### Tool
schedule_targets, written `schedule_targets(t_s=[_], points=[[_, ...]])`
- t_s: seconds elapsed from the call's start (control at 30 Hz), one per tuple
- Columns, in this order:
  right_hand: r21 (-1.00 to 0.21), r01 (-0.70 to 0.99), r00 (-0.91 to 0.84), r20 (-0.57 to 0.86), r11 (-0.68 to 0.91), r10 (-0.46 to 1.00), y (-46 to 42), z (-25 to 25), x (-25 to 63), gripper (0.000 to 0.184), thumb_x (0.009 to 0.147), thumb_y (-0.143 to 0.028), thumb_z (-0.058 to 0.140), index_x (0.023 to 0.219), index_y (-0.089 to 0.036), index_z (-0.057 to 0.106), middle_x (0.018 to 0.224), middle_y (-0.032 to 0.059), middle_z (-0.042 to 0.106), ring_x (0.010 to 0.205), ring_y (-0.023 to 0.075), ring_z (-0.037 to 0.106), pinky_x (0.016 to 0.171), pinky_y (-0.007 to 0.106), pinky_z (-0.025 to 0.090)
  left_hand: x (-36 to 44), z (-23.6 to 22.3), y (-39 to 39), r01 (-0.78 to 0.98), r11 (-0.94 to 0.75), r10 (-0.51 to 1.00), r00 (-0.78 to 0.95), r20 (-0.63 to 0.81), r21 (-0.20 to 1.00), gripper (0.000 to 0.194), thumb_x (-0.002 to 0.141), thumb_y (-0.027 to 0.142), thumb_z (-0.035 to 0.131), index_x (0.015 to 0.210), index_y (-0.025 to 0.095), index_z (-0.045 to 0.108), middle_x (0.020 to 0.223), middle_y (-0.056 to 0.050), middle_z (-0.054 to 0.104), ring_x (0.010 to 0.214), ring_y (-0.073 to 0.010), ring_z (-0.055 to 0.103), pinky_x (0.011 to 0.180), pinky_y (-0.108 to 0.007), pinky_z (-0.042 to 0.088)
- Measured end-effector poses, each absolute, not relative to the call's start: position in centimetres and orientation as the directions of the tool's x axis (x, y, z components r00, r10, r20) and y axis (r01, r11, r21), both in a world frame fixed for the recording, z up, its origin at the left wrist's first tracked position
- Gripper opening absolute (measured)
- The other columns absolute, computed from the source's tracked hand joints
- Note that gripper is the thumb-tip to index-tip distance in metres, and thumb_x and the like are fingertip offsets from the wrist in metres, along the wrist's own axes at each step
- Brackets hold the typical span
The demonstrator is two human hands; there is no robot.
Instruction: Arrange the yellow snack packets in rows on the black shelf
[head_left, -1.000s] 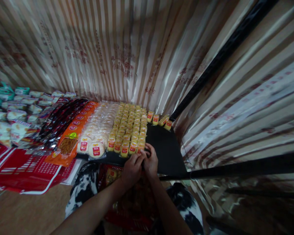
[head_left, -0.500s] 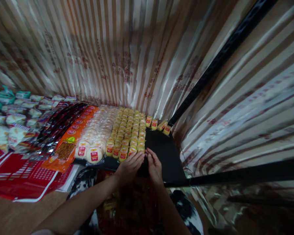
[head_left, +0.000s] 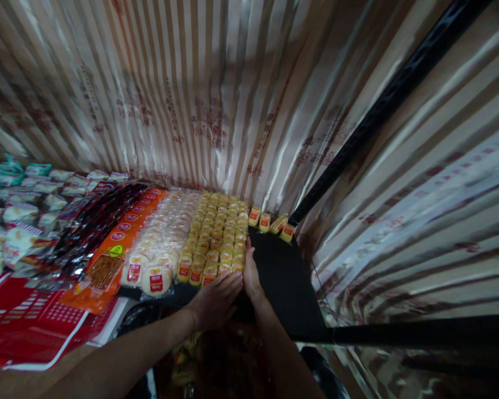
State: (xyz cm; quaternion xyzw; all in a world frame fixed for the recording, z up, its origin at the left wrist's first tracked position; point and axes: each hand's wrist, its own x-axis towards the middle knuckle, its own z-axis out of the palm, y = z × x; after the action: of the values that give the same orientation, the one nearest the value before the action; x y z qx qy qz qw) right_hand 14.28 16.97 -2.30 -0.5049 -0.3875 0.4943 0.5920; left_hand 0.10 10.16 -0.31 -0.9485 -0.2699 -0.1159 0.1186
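Rows of small yellow packaged cakes (head_left: 216, 238) with red labels stand in a tight block on a black shelf (head_left: 286, 288). My left hand (head_left: 217, 298) lies flat against the block's front right edge, its fingers stretched out together. Along the block's right side, my right hand (head_left: 251, 272) points away from me with straight fingers, touching or nearly touching the end row. Neither hand grips a pack. Rows of round white wafers (head_left: 156, 280) in clear wrappers sit directly left of the cakes. A few separate yellow packs (head_left: 264, 223) stand at the shelf's back right.
Orange pretzel-stick bags (head_left: 108, 269), dark shiny packets (head_left: 103, 221) and white snack bags (head_left: 20, 213) line the left. A red bag (head_left: 29, 318) hangs in front. A black post (head_left: 378, 116) rises at right, before a striped curtain (head_left: 216, 72). Yellow packs (head_left: 187, 360) lie below my arms.
My hands were together at the front right corner. They have parted: the left flattened along the front, while the right slid forward along the block's side. The view has tilted up slightly.
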Motion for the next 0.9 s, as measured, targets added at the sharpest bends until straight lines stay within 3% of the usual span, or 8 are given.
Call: schedule_targets(t_s=[0.2,0.4,0.57,0.7,0.9], points=[[-0.983,-0.177,0.281,0.005,0.057,0.960,19.2,-1.1,15.5,0.076,0.079,-0.073,0.034,0.141,-0.027,0.035,0.149,-0.0026,0.029,0.140,0.0198,0.019,0.116,0.037,0.010,0.2,0.1,10.1,0.532,-0.822,0.461,0.830,0.314,-0.202,0.051,0.094,0.034,0.030,0.134,0.005,0.041,0.146,-0.013,0.036,0.139,-0.0241,0.021,0.115,-0.039,0.000],[-0.951,-0.310,0.152,-0.041,0.008,0.988,21.1,-0.5,14.7,0.075,0.078,-0.075,0.034,0.138,-0.030,0.040,0.140,-0.0020,0.046,0.134,0.0214,0.035,0.113,0.040,0.023,0.2,0.2,10.2,0.530,-0.823,0.453,0.829,0.329,-0.205,0.051,0.094,0.034,0.031,0.134,0.004,0.041,0.145,-0.016,0.036,0.139,-0.0256,0.022,0.115,-0.039,-0.001],[-0.959,-0.283,0.197,-0.093,-0.034,0.976,21.5,-1.6,15.6,0.076,0.076,-0.075,0.037,0.136,-0.029,0.044,0.143,-0.0020,0.042,0.136,0.0219,0.031,0.113,0.038,0.022,0.3,-0.1,10.2,0.537,-0.818,0.460,0.827,0.324,-0.207,0.050,0.094,0.033,0.030,0.133,0.005,0.042,0.145,-0.015,0.037,0.139,-0.0257,0.022,0.116,-0.040,-0.003],[-0.969,-0.244,0.311,-0.047,0.032,0.949,22.4,-1.4,15.9,0.081,0.074,-0.077,0.036,0.136,-0.025,0.045,0.144,-0.0001,0.040,0.138,0.0226,0.027,0.115,0.037,0.015,0.5,0.1,10.2,0.533,-0.817,0.451,0.828,0.332,-0.220,0.049,0.093,0.033,0.030,0.131,0.005,0.045,0.144,-0.015,0.038,0.138,-0.0263,0.024,0.115,-0.041,-0.005],[-0.970,-0.241,0.176,-0.076,-0.032,0.981,22.9,-0.7,15.7,0.081,0.073,-0.079,0.035,0.133,-0.026,0.049,0.137,0.0021,0.049,0.130,0.0266,0.040,0.110,0.043,0.028,0.5,0.3,10.2,0.547,-0.808,0.468,0.821,0.326,-0.218,0.050,0.093,0.035,0.031,0.133,0.006,0.043,0.146,-0.014,0.036,0.139,-0.0245,0.022,0.115,-0.039,-0.004]])
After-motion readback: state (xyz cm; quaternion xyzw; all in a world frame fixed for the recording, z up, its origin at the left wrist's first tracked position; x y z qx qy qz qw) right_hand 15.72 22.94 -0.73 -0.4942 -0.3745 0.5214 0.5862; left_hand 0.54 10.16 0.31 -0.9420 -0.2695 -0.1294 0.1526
